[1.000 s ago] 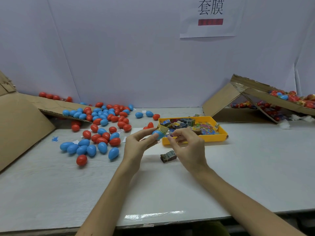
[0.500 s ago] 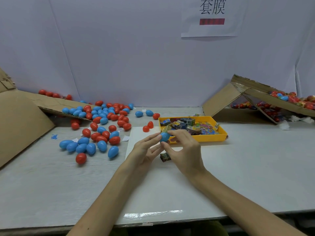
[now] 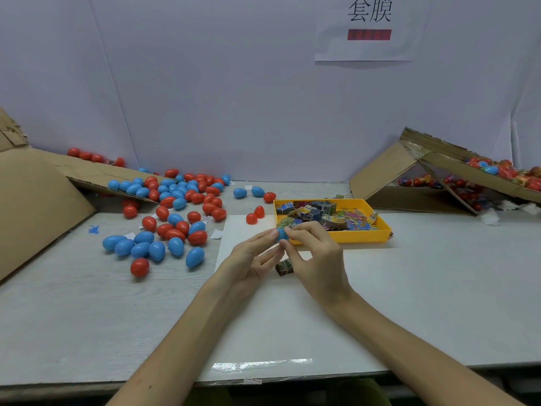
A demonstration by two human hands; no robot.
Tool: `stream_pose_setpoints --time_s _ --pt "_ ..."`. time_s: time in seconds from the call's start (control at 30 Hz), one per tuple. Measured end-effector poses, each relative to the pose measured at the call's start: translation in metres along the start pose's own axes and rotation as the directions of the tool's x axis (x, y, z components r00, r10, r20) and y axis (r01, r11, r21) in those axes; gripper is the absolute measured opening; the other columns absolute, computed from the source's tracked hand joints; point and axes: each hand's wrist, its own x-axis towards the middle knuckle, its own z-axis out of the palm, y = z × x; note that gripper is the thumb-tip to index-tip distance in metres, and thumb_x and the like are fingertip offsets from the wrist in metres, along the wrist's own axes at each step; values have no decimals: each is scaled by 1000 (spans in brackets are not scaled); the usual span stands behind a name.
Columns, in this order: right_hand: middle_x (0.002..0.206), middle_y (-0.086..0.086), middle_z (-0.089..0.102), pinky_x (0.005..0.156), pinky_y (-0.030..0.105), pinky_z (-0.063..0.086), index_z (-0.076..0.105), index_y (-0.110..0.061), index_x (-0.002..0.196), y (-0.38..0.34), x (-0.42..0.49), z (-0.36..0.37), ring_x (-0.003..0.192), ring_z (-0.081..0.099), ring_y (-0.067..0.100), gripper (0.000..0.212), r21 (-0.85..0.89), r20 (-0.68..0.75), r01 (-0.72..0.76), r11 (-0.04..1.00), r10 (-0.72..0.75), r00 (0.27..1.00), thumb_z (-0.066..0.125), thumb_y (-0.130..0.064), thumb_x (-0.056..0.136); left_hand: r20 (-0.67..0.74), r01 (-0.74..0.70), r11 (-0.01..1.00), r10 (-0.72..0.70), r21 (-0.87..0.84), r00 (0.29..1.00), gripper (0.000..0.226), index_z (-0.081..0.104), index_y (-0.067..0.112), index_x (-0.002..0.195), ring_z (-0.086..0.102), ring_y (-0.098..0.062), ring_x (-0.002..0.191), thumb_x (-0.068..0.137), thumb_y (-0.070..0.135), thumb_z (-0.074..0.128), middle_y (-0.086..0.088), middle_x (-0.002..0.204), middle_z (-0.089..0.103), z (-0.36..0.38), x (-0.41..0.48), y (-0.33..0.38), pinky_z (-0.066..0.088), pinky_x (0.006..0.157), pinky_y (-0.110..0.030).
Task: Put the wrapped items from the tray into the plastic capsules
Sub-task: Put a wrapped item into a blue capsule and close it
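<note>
The blue capsule (image 3: 282, 234) is held above the table (image 3: 117, 317), just in front of the near left corner of the yellow tray (image 3: 345, 237).

Left hand (image 3: 248, 259): palm turned up, fingers nearly straight, the tips of two digits pinching the left end of the blue capsule.

Right hand (image 3: 317, 256): thumb and index finger curled and pinching the right end of the blue capsule. The other fingers are loosely bent and hold nothing. Whether the blue capsule is fully closed cannot be told, as the fingertips cover most of it.

The tray holds a heap of wrapped items (image 3: 325, 218) in printed, multicoloured wrappers. One loose wrapped item (image 3: 283, 266) lies on the table in front of the tray, below the two hands and partly hidden by the right hand.

Left of the tray, loose capsules (image 3: 175, 206), red and blue, lie scattered over the table. Further left stands a cardboard sheet (image 3: 35, 200), tilted. Right of the tray and behind it lies a collapsed cardboard box (image 3: 409, 177) with more red and blue capsules on it. Above the tray, a paper sign (image 3: 370, 51) hangs on the back wall.
</note>
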Motion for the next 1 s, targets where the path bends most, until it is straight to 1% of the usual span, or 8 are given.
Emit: stream_pose_setpoints --time_s 0.17,0.27,0.4,0.63,0.73,0.8,0.87,1.0 --pt "101 7 67 85 18 52 71 -3 104 -2 2 0 95 62 13 31 30 30 -41 999 41 999 82 -7 76 -17 -8 1000 8 -26 1000 13 81 10 88 72 -23 101 75 12 80 -13 110 74 0 1 1 58 71 -23" --pt "98 9 70 84 23 55 73 -2 103 -1 2 -1 92 66 18 30 -3 26 -24 1000 25 999 83 -6 75 -24 3 1000 -4 -23 1000 15 81 10 88 73 -22 100 73 13 81 -12 110 74 1 0 1 58 72 -22" --pt "94 11 70 81 24 57 74 1 101 0 1 -2 88 68 20 28 -8 16 7 1000 -7 1000 82 -4 75 -25 11 1000 -12 -8 1000 15 81 11 88 73 -20 100 73 15 81 -11 110 74 3 -1 2 58 72 -20" --pt "97 10 70 77 38 58 74 0 101 4 1 -1 90 68 22 24 27 10 64 998 -64 998 79 -2 78 -37 31 998 -33 -61 999 17 81 9 87 73 -22 100 75 21 79 -14 109 74 3 0 2 60 73 -24" --pt "107 9 70 83 40 56 72 -4 108 3 1 -1 100 66 23 29 22 28 66 998 -67 997 78 -5 80 -35 34 995 -37 -90 999 27 80 6 96 72 -23 101 76 23 78 -15 112 73 3 -1 2 60 73 -25" --pt "118 9 67 94 36 53 68 -4 118 2 2 -2 111 63 22 38 35 39 28 999 -29 999 77 -7 81 -34 29 992 -33 -123 999 36 74 3 106 73 -23 100 75 22 77 -17 114 72 3 -1 3 61 74 -26" --pt "123 9 67 98 33 51 66 -4 121 2 2 -3 115 63 22 43 39 48 -9 999 7 999 78 -9 81 -40 30 989 -36 -148 999 40 71 2 110 73 -23 98 74 21 77 -17 113 72 4 -2 3 61 74 -25" --pt "110 12 73 87 38 58 71 1 111 2 1 -1 102 70 24 38 9 38 15 1000 -16 999 82 -4 75 -43 40 988 -47 -149 998 37 71 1 106 74 -23 94 74 19 77 -17 109 73 5 -3 3 60 67 -25"
